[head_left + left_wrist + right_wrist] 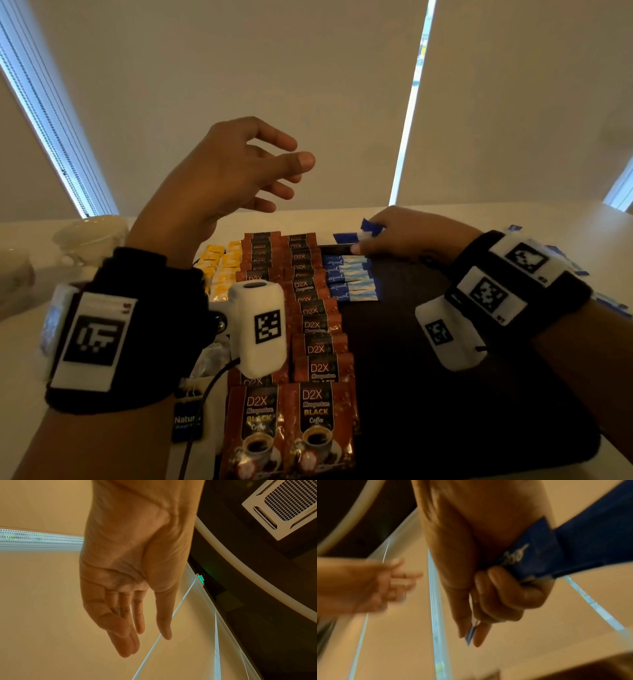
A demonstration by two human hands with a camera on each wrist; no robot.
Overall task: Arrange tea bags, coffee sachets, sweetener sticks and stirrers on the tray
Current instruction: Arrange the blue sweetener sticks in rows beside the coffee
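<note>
Dark tray sits on a pale table, long side running away from the camera. Left part is packed: two overlapping cols of D2X coffee sachets run from the near edge to the far edge, and yellow tea bags are lined up just left of them along the tray's left edge. Right beside the coffee, at the far end, is a short stack of blue sweetener sticks, five or so, lying crosswise and touching each other.

Right hand is down at the tray's far edge, just past that stack, pinching blue sweetener sticks btw thumb and curled fingers; the wrist cam shows them bunched in the grip, one thin end poking out at the fingertips. Left hand is up in the air above the far left of the tray, fingers loosely spread, holding nothing, not touching anything.

Open room: the whole right half of the tray from the sticks to the near edge is bare dark surface. More blue sticks lie loose on the table off the right edge. White cup sits far left, well apart from the tray. A blue-tagged tea bag lies on the table by the near left edge, under the left wrist.
</note>
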